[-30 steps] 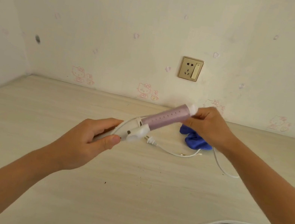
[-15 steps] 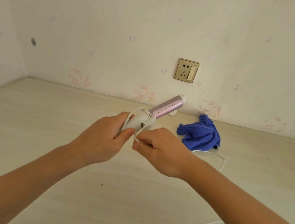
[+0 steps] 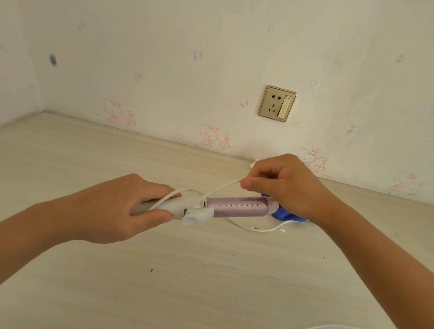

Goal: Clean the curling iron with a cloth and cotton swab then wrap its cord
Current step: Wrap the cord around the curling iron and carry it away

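Left hand [image 3: 115,210] has the curling iron [image 3: 234,206] by its white handle, fingers and thumb curled right round it, a full closed grip. The iron hangs level above the middle of the surface [image 3: 188,289], pink barrel pointing right. Right hand [image 3: 287,188] sits just above the barrel's tip, thumb and bent fingers pinching the white cord [image 3: 223,187], so that grip is closed on the cord. From the pinch the cord slopes down to where handle meets barrel, and one loop arcs over the left fingers. More cord lies on the surface under the barrel, curving off to the right. The blue cloth [image 3: 285,215] lies toward the back edge, mostly hidden behind the right hand. A gold wall socket [image 3: 277,104] sits above.
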Demonstrator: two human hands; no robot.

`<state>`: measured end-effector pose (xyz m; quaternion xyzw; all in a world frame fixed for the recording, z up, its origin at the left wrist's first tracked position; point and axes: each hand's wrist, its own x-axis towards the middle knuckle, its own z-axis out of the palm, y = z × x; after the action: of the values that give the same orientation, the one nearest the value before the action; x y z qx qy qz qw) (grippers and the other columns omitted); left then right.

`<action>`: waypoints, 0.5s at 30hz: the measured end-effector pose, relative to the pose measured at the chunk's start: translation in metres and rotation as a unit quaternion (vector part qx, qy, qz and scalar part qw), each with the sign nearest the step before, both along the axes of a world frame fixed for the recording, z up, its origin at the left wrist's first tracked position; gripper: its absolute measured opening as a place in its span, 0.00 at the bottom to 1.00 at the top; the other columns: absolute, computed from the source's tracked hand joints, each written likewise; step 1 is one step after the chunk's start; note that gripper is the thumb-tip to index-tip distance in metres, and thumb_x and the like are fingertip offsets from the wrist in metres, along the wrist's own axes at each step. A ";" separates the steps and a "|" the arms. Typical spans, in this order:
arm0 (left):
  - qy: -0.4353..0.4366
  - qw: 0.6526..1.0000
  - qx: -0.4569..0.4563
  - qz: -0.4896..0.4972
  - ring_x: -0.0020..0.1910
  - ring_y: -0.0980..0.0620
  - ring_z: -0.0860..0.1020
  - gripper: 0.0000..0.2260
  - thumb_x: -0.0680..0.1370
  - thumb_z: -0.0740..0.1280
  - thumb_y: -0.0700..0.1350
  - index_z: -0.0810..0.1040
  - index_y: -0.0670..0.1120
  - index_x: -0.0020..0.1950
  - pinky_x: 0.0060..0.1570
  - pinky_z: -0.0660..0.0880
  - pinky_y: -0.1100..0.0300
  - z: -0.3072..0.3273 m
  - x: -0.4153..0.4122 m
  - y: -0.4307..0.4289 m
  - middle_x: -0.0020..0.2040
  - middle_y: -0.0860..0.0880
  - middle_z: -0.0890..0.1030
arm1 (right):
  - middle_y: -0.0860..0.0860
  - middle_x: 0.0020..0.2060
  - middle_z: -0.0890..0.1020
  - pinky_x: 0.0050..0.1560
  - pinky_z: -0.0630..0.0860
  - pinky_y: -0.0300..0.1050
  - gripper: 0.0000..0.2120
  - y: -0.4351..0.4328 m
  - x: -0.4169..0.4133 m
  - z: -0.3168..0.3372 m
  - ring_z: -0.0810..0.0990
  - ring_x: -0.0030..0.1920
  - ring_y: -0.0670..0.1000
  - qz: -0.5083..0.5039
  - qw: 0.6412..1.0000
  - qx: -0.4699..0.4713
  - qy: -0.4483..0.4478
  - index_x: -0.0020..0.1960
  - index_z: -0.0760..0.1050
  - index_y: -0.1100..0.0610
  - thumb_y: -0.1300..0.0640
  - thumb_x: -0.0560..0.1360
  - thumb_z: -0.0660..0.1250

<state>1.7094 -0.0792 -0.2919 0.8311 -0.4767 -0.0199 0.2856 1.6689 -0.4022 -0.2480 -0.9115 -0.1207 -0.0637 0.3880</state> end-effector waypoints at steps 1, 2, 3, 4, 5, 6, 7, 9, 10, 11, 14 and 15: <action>0.014 0.999 -0.036 -0.014 0.28 0.56 0.68 0.09 0.81 0.63 0.57 0.80 0.55 0.52 0.31 0.63 0.65 0.000 -0.002 0.003 0.32 0.58 0.73 | 0.59 0.32 0.80 0.34 0.70 0.42 0.08 -0.008 0.001 -0.002 0.72 0.32 0.49 -0.006 0.999 0.035 0.006 0.38 0.85 0.54 0.55 0.76 0.76; 0.033 0.996 -0.077 -0.026 0.29 0.57 0.67 0.10 0.82 0.63 0.56 0.81 0.53 0.52 0.31 0.63 0.64 -0.001 -0.004 0.006 0.32 0.57 0.73 | 0.63 0.32 0.78 0.33 0.68 0.46 0.08 -0.014 0.002 -0.005 0.70 0.32 0.53 -0.011 0.997 0.074 0.016 0.38 0.86 0.53 0.58 0.76 0.75; 0.058 0.990 -0.122 -0.031 0.29 0.57 0.66 0.11 0.81 0.64 0.56 0.81 0.50 0.53 0.31 0.63 0.64 -0.002 -0.006 0.008 0.33 0.56 0.72 | 0.63 0.28 0.74 0.31 0.65 0.45 0.10 -0.019 0.002 -0.009 0.67 0.29 0.52 -0.019 0.994 0.106 0.027 0.36 0.86 0.52 0.59 0.76 0.74; 0.085 0.982 -0.165 -0.027 0.29 0.56 0.66 0.13 0.81 0.65 0.56 0.81 0.47 0.52 0.31 0.63 0.64 -0.002 -0.007 0.009 0.34 0.55 0.71 | 0.56 0.23 0.69 0.28 0.62 0.42 0.12 -0.022 0.001 -0.015 0.64 0.27 0.50 -0.028 0.992 0.120 0.038 0.35 0.85 0.51 0.59 0.76 0.74; 0.102 0.974 -0.199 -0.014 0.29 0.55 0.65 0.14 0.81 0.65 0.56 0.80 0.46 0.51 0.30 0.63 0.64 -0.002 -0.007 0.008 0.34 0.53 0.70 | 0.49 0.22 0.66 0.27 0.60 0.39 0.13 -0.021 -0.002 -0.022 0.61 0.25 0.47 -0.036 0.992 0.109 0.045 0.35 0.85 0.50 0.56 0.78 0.73; 0.101 0.971 -0.218 0.010 0.29 0.55 0.64 0.14 0.81 0.65 0.57 0.80 0.46 0.50 0.29 0.63 0.64 -0.001 -0.006 0.006 0.34 0.52 0.70 | 0.46 0.22 0.66 0.28 0.61 0.38 0.14 -0.015 -0.006 -0.029 0.61 0.25 0.47 -0.036 0.996 0.070 0.047 0.36 0.85 0.50 0.52 0.80 0.71; 0.078 0.972 -0.217 0.043 0.29 0.55 0.65 0.13 0.80 0.65 0.57 0.80 0.49 0.49 0.29 0.63 0.64 0.000 -0.003 0.003 0.33 0.52 0.70 | 0.44 0.23 0.68 0.30 0.63 0.38 0.15 -0.005 -0.012 -0.036 0.63 0.26 0.47 -0.024 0.998 0.016 0.049 0.37 0.84 0.51 0.50 0.81 0.69; 0.012 0.980 -0.168 0.107 0.27 0.56 0.66 0.11 0.79 0.63 0.59 0.80 0.54 0.50 0.29 0.63 0.64 0.002 0.005 -0.007 0.30 0.54 0.72 | 0.43 0.24 0.71 0.32 0.64 0.34 0.18 0.023 -0.027 -0.045 0.67 0.26 0.44 0.034 0.995 -0.087 0.045 0.35 0.80 0.51 0.49 0.82 0.67; -0.010 0.983 -0.136 0.126 0.27 0.54 0.68 0.11 0.79 0.63 0.59 0.81 0.55 0.51 0.29 0.64 0.63 0.002 0.008 -0.012 0.30 0.54 0.74 | 0.43 0.24 0.70 0.32 0.64 0.35 0.20 0.037 -0.033 -0.047 0.68 0.27 0.44 0.064 0.990 -0.123 0.030 0.32 0.74 0.51 0.49 0.82 0.67; -0.020 0.984 -0.110 0.136 0.28 0.52 0.70 0.09 0.80 0.64 0.57 0.81 0.56 0.53 0.30 0.66 0.60 0.002 0.012 -0.018 0.31 0.53 0.76 | 0.45 0.24 0.68 0.31 0.63 0.38 0.22 0.048 -0.037 -0.045 0.67 0.27 0.45 0.082 0.986 -0.144 0.008 0.31 0.67 0.51 0.49 0.82 0.67; -0.026 0.991 -0.030 0.125 0.30 0.50 0.72 0.06 0.83 0.66 0.54 0.82 0.57 0.54 0.32 0.68 0.55 0.005 0.019 -0.028 0.33 0.52 0.79 | 0.46 0.25 0.66 0.31 0.62 0.41 0.20 0.055 -0.033 -0.027 0.65 0.28 0.46 0.074 0.989 -0.122 -0.034 0.33 0.68 0.58 0.53 0.81 0.68; -0.033 0.993 0.014 0.115 0.31 0.50 0.74 0.06 0.83 0.66 0.55 0.82 0.58 0.55 0.33 0.69 0.54 0.006 0.020 -0.028 0.34 0.53 0.80 | 0.45 0.25 0.68 0.32 0.63 0.39 0.17 0.051 -0.030 -0.018 0.67 0.28 0.44 0.065 0.991 -0.110 -0.044 0.35 0.73 0.59 0.54 0.80 0.69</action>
<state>1.7295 -0.1068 -0.2861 0.8845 -0.3869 0.0335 0.2587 1.6394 -0.3516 -0.2661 -0.9351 -0.2026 -0.0652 0.2834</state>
